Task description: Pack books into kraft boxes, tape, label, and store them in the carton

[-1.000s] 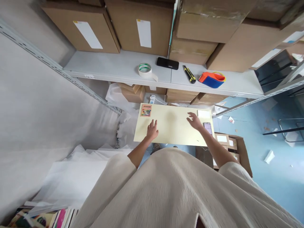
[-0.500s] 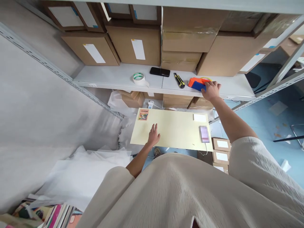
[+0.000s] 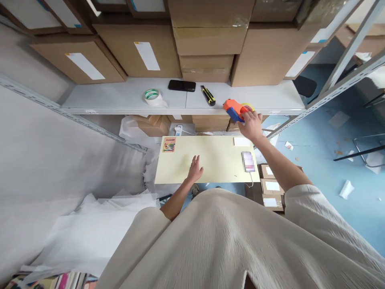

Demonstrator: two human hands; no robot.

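On the far left, big thin white sheets point(image 3: 87, 230) lie in a messy pile. A roll of tape point(image 3: 152, 95) sits on the grey shelf point(image 3: 117, 94), with its loose end sticking out toward the front edge. A bump could roll it off.

Below, a little book point(image 3: 169, 145) lies flat on the yellow table point(image 3: 210, 160). A black phone point(image 3: 182, 85) rests on the shelf. The left hand point(image 3: 195, 171) is over the table with its fingers spread, holding nothing. I can't tell if it touches the top.

Next on the shelf is a yellow and black cutter point(image 3: 208, 95). I can't tell if its blade is out; if it is, a careless reach could cut a finger.

The orange and blue tape holder point(image 3: 233, 109) is at the shelf's front edge, gripped at its right end by the curled fingers of the right hand point(image 3: 252, 125). With the grip at one end, it might tip or slip and hit the white card point(image 3: 241, 141) or the charging phone point(image 3: 248, 161) below. Snagging the phone's cord point(image 3: 251, 180) could drag it down.
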